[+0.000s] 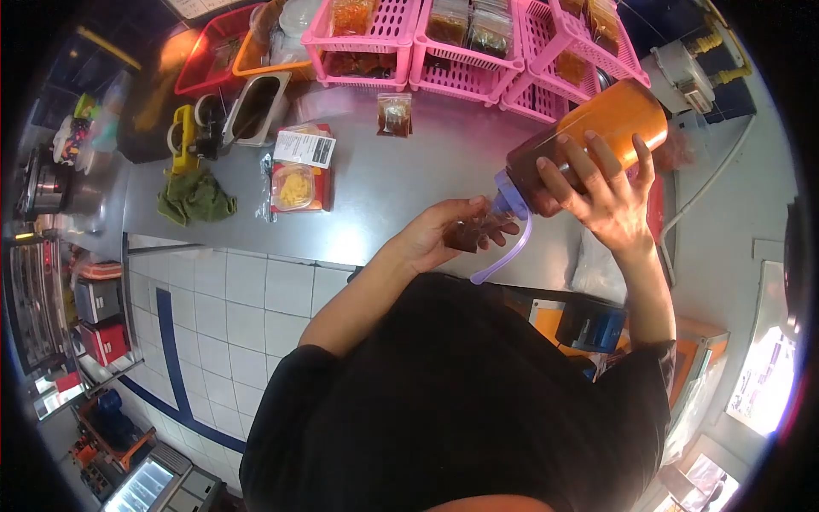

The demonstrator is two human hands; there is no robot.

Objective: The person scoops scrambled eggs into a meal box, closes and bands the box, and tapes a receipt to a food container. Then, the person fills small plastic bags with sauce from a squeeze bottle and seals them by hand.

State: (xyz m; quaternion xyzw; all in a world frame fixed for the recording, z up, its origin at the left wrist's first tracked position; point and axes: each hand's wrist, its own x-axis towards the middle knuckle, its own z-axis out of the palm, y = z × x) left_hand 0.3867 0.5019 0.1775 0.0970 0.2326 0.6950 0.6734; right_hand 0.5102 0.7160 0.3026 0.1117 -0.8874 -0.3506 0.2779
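Observation:
My right hand [604,183] grips a large clear squeeze bottle [636,119] of orange-brown liquid. The bottle is tilted down to the left, and its purple cap [512,194] has a strap hanging loose. Below the nozzle, my left hand [439,230] pinches a small clear plastic bag [465,235] with dark sauce inside. The nozzle is at the bag's mouth; my fingers partly hide the opening. A filled sauce packet [394,115] lies on the steel table [358,188] beyond my hands.
Pink baskets [465,72] with sauce packets line the back. Further left are a metal tray [258,107], a yellow tape dispenser [182,141], a green cloth [196,198] and a packed food box [296,186]. A plastic bag [600,267] lies at the right.

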